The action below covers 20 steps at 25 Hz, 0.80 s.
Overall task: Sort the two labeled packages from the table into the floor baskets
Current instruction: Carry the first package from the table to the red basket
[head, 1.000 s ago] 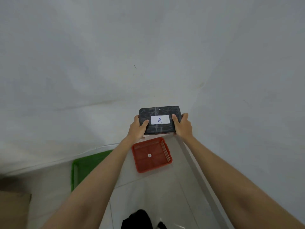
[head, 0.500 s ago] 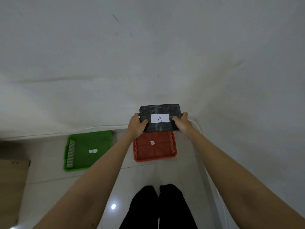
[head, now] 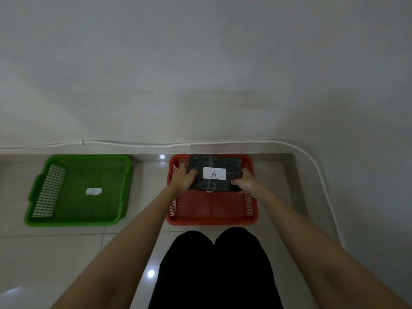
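Observation:
A dark wrapped package (head: 215,166) with a white label marked "A" is held flat over the far half of the red floor basket (head: 211,217). My left hand (head: 181,179) grips its left end and my right hand (head: 246,181) grips its right end. Whether the package touches the basket's bottom cannot be told. To the left, a green basket (head: 73,220) lies on the floor with a small white label on its bottom. The second package is not in view.
Both baskets sit on pale floor tiles against a white wall (head: 200,74). A white cable (head: 133,143) runs along the wall's base and curves down the right side. My dark-trousered legs (head: 214,268) are just in front of the red basket.
My view has tilted down and closer to the floor. Both hands have lowered the "A" package from above the red basket down into it. The green basket has come fully into view.

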### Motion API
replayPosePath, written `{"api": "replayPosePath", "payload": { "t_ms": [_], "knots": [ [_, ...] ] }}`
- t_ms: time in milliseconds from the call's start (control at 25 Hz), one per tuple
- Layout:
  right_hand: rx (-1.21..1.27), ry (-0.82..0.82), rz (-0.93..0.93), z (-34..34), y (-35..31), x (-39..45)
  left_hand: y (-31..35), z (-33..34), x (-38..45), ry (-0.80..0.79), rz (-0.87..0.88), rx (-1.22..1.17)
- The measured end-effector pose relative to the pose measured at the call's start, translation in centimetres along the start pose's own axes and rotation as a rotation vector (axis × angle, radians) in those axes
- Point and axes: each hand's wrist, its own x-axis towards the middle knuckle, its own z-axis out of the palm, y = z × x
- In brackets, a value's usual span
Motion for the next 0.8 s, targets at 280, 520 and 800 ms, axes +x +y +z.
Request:
{"api": "replayPosePath", "payload": {
  "t_ms": [280, 520, 800],
  "knots": [
    [0.002, -0.05, -0.104, 2.8, 5.7, 11.9, -7.1, 3.7, 11.3, -0.179, -0.057, -0.038],
    [0.035, -0.048, -0.165, 3.8, 6.6, 11.9, -7.7, 4.4, 11.8, -0.204, 0.011, 0.099],
    [-0.232, 0.062, -0.315, 0.0, 0.6, 1.6, -0.3, -1.1, 3.3, -0.038, 0.133, 0.456]
  ]
}}
